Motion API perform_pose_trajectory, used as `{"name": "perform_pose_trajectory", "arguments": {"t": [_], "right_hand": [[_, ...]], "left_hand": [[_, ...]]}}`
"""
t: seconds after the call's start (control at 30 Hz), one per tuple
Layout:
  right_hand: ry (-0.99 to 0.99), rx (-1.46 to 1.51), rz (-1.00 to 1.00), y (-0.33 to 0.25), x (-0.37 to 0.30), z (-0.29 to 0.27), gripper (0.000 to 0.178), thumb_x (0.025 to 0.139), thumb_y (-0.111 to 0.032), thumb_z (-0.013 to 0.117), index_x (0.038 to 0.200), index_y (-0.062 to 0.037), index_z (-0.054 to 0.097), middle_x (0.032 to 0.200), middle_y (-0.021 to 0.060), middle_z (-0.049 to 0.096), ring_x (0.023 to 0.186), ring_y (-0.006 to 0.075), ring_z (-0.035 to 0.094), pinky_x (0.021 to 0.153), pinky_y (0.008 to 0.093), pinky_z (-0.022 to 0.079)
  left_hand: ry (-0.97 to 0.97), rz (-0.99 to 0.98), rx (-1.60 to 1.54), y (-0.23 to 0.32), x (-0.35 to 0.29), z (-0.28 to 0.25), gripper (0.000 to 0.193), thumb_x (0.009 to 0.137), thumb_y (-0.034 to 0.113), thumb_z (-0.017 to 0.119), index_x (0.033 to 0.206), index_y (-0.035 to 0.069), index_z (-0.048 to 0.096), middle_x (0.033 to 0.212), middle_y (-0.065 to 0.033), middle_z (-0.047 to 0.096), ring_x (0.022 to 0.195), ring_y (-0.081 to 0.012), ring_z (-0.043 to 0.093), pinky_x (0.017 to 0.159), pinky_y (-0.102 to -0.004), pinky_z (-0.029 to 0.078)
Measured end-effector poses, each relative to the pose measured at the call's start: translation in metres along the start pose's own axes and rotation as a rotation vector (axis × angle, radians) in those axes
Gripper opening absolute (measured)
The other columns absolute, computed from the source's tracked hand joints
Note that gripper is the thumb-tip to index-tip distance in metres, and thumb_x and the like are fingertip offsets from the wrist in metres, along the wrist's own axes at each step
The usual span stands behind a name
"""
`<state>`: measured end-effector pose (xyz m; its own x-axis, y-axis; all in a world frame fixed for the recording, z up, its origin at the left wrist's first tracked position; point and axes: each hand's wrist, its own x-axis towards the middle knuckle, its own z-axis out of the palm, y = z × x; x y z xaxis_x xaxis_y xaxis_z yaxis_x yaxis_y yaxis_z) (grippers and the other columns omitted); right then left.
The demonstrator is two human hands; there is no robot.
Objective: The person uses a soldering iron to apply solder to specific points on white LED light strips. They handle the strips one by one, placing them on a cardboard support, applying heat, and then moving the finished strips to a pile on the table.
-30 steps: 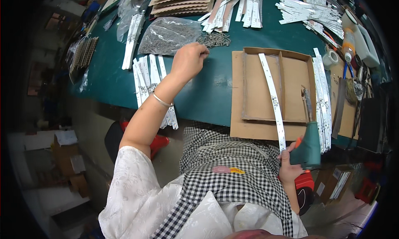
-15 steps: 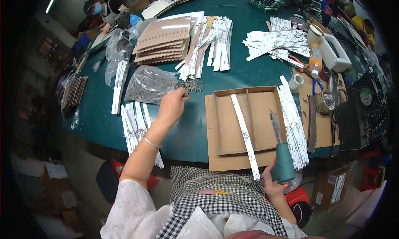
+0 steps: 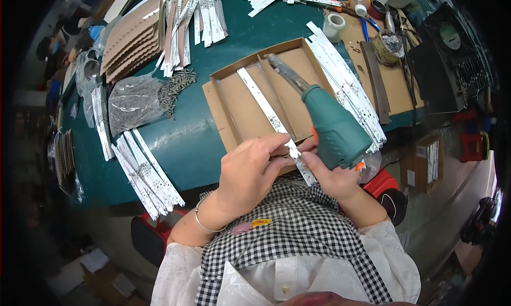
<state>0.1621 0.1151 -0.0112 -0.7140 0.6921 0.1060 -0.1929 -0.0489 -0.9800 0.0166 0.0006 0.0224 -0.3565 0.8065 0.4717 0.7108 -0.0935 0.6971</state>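
A narrow white circuit board strip (image 3: 264,107) lies slanting across a shallow cardboard tray (image 3: 223,121), its near end over the tray's front edge. My left hand (image 3: 246,170) is closed at this near end, with thumb and index finger pressed to the strip; any small part between the fingertips is hidden. My right hand (image 3: 336,182) holds a green soldering gun (image 3: 335,126), its tip pointing up and left over the tray. The right thumb and fingertips also touch the strip beside my left fingers.
Left of the tray lie a clear bag (image 3: 133,104) of small metal parts, a loose heap (image 3: 175,90) of them, and bundled strips (image 3: 146,173). More strips (image 3: 346,90) lie along the tray's right side. Behind stand corrugated sheets (image 3: 133,42), a white tape roll (image 3: 334,26) and an orange bottle (image 3: 359,0).
My left hand has moved from the heap of small parts to the strip's near end. My right hand has come up and left to the strip with the soldering gun. The view has shifted.
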Motion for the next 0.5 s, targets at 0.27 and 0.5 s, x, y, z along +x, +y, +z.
{"name": "perform_pose_trajectory", "arguments": {"t": [0.27, 0.5], "right_hand": [[-0.151, -0.252, -0.087, -0.0012, 0.0105, -0.0008, 0.025, 0.08, 0.007, 0.071, 0.104, 0.0038, 0.062, 0.095, 0.0101, 0.069, 0.084, 0.015, 0.068, 0.075, 0.0271, 0.056], [-0.068, -0.071, -0.005, 0.0069, 0.0074, 0.0033, 0.025, 0.079, 0.005, 0.073, 0.102, 0.003, 0.063, 0.093, 0.0085, 0.07, 0.083, 0.0133, 0.068, 0.073, 0.0257, 0.055]], "left_hand": [[-0.026, 0.003, -0.036, -0.0059, -0.0007, 0.002, 0.046, 0.07, -0.008, 0.078, 0.111, -0.002, 0.057, 0.086, -0.0125, 0.069, 0.078, -0.0212, 0.072, 0.067, -0.0284, 0.058], [-0.056, 0.073, 0.156, -0.0023, 0.0045, 0.0016, 0.049, 0.065, -0.001, 0.081, 0.108, 0.0, 0.059, 0.079, -0.0115, 0.068, 0.069, -0.023, 0.068, 0.058, -0.0284, 0.052]]}}
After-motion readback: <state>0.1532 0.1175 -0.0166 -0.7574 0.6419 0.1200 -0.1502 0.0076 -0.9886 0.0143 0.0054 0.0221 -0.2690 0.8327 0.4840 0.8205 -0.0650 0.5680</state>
